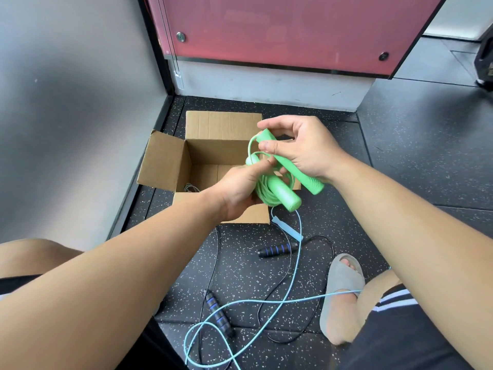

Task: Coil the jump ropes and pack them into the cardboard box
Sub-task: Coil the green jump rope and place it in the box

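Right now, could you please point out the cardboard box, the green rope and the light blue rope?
cardboard box point(162, 161), head view, left flap.
green rope point(282, 193), head view, lower handle.
light blue rope point(288, 229), head view, its handle.

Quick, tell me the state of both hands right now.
Left hand: grips the coiled green rope.
Right hand: grips a green handle of that rope.

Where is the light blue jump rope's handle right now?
Head view: the light blue handle lies on the speckled floor by the cardboard box's near right corner, beside a black-and-blue handle.
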